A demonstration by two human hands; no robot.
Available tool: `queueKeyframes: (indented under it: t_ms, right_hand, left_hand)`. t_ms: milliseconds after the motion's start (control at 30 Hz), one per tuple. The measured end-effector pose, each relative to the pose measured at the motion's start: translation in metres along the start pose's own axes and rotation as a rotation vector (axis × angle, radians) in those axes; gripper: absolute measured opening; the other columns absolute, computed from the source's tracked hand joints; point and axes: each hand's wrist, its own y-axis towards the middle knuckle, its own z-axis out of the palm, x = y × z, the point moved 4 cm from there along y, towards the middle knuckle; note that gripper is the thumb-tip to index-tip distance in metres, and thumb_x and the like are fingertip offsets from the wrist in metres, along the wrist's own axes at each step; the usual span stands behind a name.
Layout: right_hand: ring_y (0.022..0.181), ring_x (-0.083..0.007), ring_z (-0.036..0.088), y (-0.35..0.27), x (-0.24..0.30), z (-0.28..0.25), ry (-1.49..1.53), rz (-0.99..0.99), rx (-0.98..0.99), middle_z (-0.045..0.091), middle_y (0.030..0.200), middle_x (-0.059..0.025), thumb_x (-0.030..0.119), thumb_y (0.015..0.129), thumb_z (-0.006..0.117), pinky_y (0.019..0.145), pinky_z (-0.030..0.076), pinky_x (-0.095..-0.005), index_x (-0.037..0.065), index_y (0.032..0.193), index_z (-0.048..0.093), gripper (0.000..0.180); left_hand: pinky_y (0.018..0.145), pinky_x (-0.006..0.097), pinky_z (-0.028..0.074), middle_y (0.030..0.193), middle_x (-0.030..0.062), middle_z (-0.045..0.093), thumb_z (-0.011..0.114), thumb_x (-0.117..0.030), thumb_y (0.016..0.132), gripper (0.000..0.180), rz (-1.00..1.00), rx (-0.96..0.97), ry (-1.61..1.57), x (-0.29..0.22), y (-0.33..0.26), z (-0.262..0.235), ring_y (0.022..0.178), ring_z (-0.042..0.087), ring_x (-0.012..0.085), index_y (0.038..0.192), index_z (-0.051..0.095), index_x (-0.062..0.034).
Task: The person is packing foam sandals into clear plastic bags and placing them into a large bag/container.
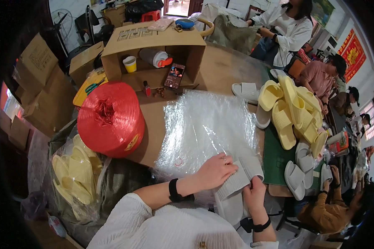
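Observation:
A pair of pale grey slide slippers [233,185] with ribbed straps is held together at the table's near edge, soles partly overlapping. My left hand [217,170] lies over the strap of the nearer slipper, its fingers bent against it. At the other side, my right hand [254,195] grips the pair by the edge, thumb on top and fingers mostly hidden underneath. A stack of clear plastic bags [207,124] lies flat just beyond both hands, partly under the slippers.
A big red roll of plastic twine [112,120] stands left. Yellow slippers [293,110] are heaped on the right, with grey slippers [295,179] nearby. A cardboard box [153,41] holds a cup and bottle; a phone [174,76] leans there. Bagged yellow slippers [77,170] sit lower left. Other people work at right.

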Motion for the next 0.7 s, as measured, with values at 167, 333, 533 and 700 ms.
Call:
queueKeyframes:
  t_ms: [167, 333, 533, 700]
  right_hand:
    - [0.065, -0.0431, 0.057, 0.028, 0.0, 0.019, 0.002, 0.031, -0.064, 0.055, 0.069, -0.0218, 0.009, 0.082, 0.065, 0.058, 0.045, -0.0455, -0.001, 0.08, 0.049, 0.019]
    - [0.068, -0.0437, 0.058, 0.038, 0.013, 0.044, -0.002, -0.044, -0.073, 0.055, 0.071, -0.0217, 0.008, 0.081, 0.067, 0.059, 0.044, -0.0487, -0.001, 0.08, 0.047, 0.021]
    - [0.066, -0.0449, 0.055, 0.04, 0.013, 0.043, 0.001, -0.008, -0.063, 0.054, 0.071, -0.0224, 0.007, 0.081, 0.066, 0.059, 0.042, -0.0517, 0.0, 0.081, 0.047, 0.02]
    - [0.065, -0.0448, 0.055, 0.033, 0.023, 0.045, -0.059, -0.051, -0.043, 0.053, 0.071, -0.0225, 0.006, 0.082, 0.065, 0.059, 0.042, -0.0512, 0.0, 0.08, 0.047, 0.019]
  left_hand:
    - [0.073, 0.036, 0.048, 0.086, 0.0056, 0.056, 0.067, -0.011, 0.085, 0.022, 0.037, -0.015, -0.06, -0.012, -0.004, 0.003, 0.082, 0.055, 0.025, 0.107, 0.07, -0.0082]
    - [0.075, 0.037, 0.047, 0.088, 0.0074, 0.055, 0.064, -0.01, 0.085, 0.025, 0.004, -0.067, 0.025, -0.005, -0.005, -0.011, 0.082, 0.054, 0.027, 0.109, 0.07, -0.007]
    - [0.077, 0.037, 0.047, 0.09, 0.0087, 0.055, 0.063, -0.009, 0.085, 0.026, -0.111, -0.062, 0.158, 0.004, -0.01, -0.011, 0.085, 0.054, 0.0274, 0.11, 0.067, -0.0062]
    - [0.08, 0.038, 0.046, 0.089, 0.0089, 0.054, 0.062, -0.005, 0.081, 0.031, -0.019, 0.023, 0.046, 0.001, -0.006, -0.001, 0.084, 0.053, 0.0281, 0.111, 0.067, -0.0063]
